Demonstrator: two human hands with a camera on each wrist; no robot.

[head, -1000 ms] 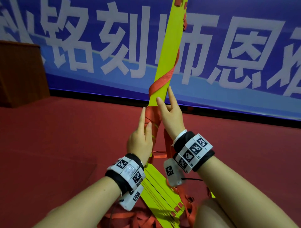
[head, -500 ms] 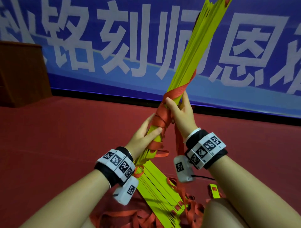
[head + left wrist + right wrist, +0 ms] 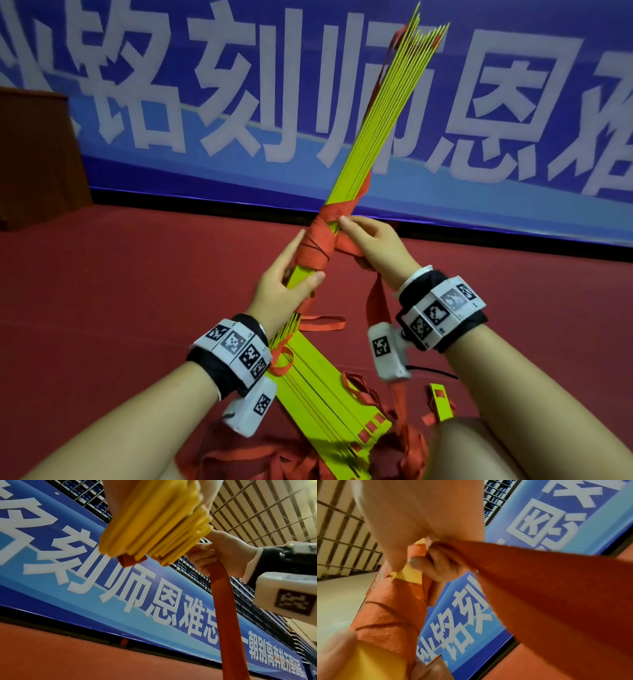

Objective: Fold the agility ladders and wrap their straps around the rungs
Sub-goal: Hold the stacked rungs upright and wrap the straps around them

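Observation:
A bundle of yellow ladder rungs (image 3: 371, 123) stands tilted up and to the right, fanned at its top. Red strap (image 3: 317, 241) is wound several times round its middle. My left hand (image 3: 284, 282) grips the bundle just below the wrap, thumb across the front. My right hand (image 3: 375, 245) pinches the red strap right beside the wrap; the strap tail (image 3: 376, 301) hangs down from it. The left wrist view has the rung ends (image 3: 154, 524) and the strap (image 3: 226, 615) in my right hand (image 3: 221, 555). In the right wrist view my fingers (image 3: 436, 563) pinch the strap (image 3: 547, 588).
More yellow rungs (image 3: 329, 404) and loose red strap (image 3: 274, 462) lie on the red floor (image 3: 120, 308) by my knees. A single yellow piece (image 3: 440, 402) lies to the right. A blue banner (image 3: 205, 102) runs along the back, a brown wooden box (image 3: 34, 154) at far left.
The rung bundle has tilted further right and its top fanned out. The strap has gone round once more, and my right hand moved to the right side of the wrap.

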